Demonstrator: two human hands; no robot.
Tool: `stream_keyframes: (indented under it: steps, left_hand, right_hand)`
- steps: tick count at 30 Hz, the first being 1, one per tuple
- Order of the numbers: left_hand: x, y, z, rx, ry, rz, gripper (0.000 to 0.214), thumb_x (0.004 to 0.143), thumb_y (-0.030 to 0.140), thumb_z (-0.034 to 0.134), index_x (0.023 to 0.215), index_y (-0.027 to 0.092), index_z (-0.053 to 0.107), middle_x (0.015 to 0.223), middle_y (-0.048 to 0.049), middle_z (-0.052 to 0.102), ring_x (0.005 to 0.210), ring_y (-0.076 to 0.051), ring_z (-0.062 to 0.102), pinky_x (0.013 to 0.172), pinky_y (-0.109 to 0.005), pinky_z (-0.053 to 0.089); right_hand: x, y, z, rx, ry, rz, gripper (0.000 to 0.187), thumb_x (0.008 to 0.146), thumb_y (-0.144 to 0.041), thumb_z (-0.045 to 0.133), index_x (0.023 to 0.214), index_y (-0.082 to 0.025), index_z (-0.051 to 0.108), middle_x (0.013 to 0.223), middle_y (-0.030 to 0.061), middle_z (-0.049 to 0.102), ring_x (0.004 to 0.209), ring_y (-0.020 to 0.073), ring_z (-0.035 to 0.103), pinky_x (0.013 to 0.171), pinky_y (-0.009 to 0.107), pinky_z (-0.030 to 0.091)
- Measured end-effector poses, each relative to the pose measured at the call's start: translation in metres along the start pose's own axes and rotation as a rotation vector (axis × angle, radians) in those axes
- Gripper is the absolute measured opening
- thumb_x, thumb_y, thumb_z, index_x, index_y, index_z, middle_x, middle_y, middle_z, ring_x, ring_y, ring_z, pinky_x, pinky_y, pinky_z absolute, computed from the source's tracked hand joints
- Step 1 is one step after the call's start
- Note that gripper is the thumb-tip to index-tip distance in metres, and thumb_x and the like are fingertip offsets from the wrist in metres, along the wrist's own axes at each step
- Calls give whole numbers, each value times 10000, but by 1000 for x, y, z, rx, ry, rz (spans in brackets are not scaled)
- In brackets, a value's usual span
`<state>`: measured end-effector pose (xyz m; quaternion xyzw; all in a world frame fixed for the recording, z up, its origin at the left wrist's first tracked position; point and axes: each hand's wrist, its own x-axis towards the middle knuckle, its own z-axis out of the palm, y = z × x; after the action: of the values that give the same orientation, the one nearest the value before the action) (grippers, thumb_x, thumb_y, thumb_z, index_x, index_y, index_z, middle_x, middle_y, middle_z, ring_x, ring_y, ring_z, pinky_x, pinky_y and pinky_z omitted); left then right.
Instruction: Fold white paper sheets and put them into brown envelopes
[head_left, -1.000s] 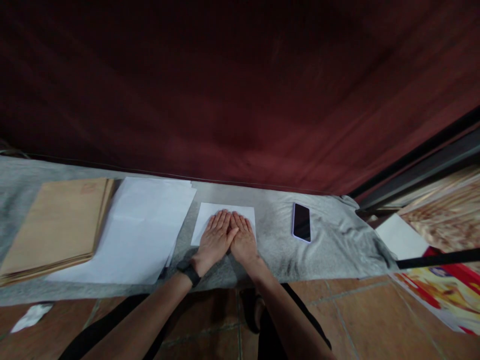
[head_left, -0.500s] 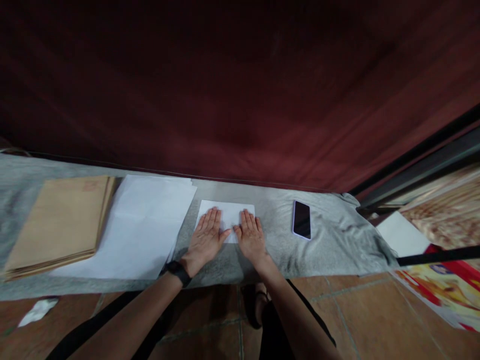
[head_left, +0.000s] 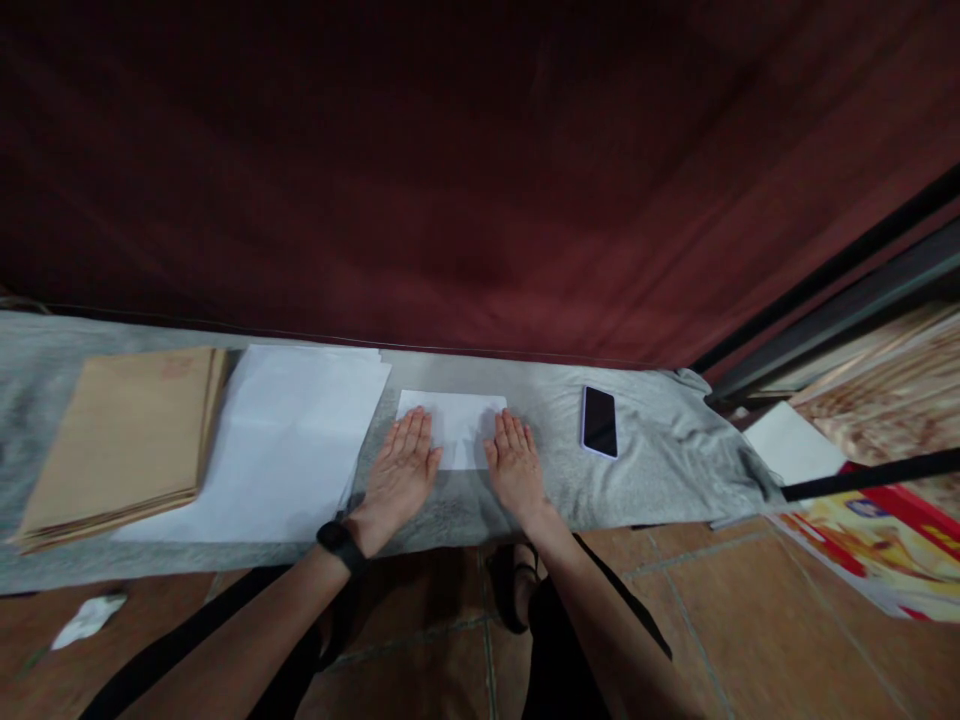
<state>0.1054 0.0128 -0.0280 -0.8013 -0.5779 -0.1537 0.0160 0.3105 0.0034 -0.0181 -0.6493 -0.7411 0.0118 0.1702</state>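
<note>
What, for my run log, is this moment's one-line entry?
left hand: open, at left edge of white paper; right hand: open, at its right edge; smartphone: on gray cloth

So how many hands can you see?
2: the left hand, flat over the left edge of the small white paper, and the right hand, flat over its right edge, on the phone side. Neither is hidden.

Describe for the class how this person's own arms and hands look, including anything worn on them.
The left hand and right hand are ungloved, and the left forearm and right forearm show no sleeves. A black watch-style wristband circles the left wrist; the right wrist is bare. No rings can be made out.
</note>
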Motion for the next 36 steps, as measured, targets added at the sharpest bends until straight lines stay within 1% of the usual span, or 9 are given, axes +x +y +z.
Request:
stream_keyframes:
  steps: [4,8,11,18,22,26,29,33,36]
  left_hand:
    - [-20,21,5,-35,-14,164,602,999,246,254,1556,26,311,1627,-177,345,1538,-243,251,1248,-446,262]
    - [-33,26,11,-22,-35,190,613,964,187,272,1552,19,319,1611,-199,363,1540,-249,247,1249,-464,253]
    - [-36,18,6,-20,-44,125,617,977,240,271,1551,20,324,1615,-195,354,1540,-250,247,1248,-459,252]
    - [-47,1,-13,57,-131,3,629,981,312,306,1528,7,365,1617,-192,336,1536,-254,251,1253,-436,230]
    - [-49,-3,-17,139,-142,-74,632,963,305,335,1492,-32,412,1583,-230,377,1510,-292,314,1239,-453,253]
    - [-26,-1,-20,124,-59,-80,612,955,264,324,1464,-55,445,1539,-259,440,1484,-311,370,1226,-475,283]
    - [5,5,-16,42,-10,-20,594,966,245,302,1497,9,428,1564,-212,434,1494,-283,355,1225,-472,293]
    - [39,7,1,-53,7,21,572,994,229,267,1530,72,393,1574,-177,439,1500,-252,347,1212,-470,318]
    - [47,3,14,-47,-43,31,567,1000,219,252,1533,95,400,1563,-166,460,1501,-252,345,1215,-484,306]
  right_hand:
    - [-12,-32,1,200,-85,-196,559,1091,-376,205,1578,-125,318,1636,87,333,1527,173,278,1244,395,284]
    - [-25,-47,9,180,-133,-208,559,1093,-400,220,1571,-135,338,1614,86,377,1512,175,315,1257,414,266]
    - [-30,-40,11,98,-112,-180,586,1086,-435,265,1548,-92,378,1609,116,372,1513,216,317,1254,426,266]
    - [-45,-4,6,-72,-29,-92,607,1065,-438,373,1533,-52,397,1590,172,379,1491,261,364,1220,427,316]
    - [-46,4,0,-84,7,-8,558,1068,-411,362,1515,-87,445,1551,173,440,1458,273,420,1205,464,330]
    - [-17,-14,-7,-19,10,58,530,1080,-383,302,1512,-118,458,1559,141,443,1461,270,417,1223,480,289]
    - [16,-37,-9,60,-1,35,526,1091,-354,238,1511,-127,460,1565,115,446,1483,229,381,1223,448,296]
    - [46,-59,3,133,-41,-10,527,1099,-357,193,1517,-174,456,1568,74,457,1476,201,391,1220,426,306]
    - [54,-60,16,120,-73,8,514,1100,-363,208,1508,-193,471,1561,81,468,1472,200,398,1215,438,311]
